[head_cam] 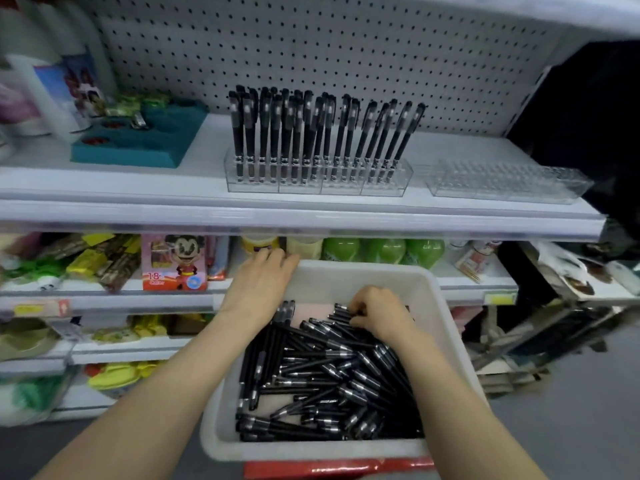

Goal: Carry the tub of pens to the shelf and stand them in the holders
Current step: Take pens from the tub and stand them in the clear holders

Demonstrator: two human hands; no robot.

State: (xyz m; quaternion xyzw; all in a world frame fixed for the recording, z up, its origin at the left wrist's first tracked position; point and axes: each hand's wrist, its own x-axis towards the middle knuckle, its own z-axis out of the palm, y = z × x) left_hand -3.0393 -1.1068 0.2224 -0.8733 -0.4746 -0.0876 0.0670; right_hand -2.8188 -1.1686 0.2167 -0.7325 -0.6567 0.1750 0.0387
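A white plastic tub [446, 306] in front of me holds a heap of loose black pens [325, 379]. My left hand [259, 282] grips the tub's far left corner, fingers over the rim. My right hand [377, 315] is down inside the tub, its fingers curled around pens at the far end of the heap. On the white shelf [207, 202] above, a clear holder [318, 181] has many black pens [311, 133] standing upright in it. To its right lies a second clear holder [509, 185] with no pens in it.
A teal display tray [138, 143] and boxed goods stand on the shelf's left. A pegboard forms the back wall. Lower shelves carry packets, a pink toy box [175, 263] and green bottles [384, 251]. A red object [339, 467] sits under the tub.
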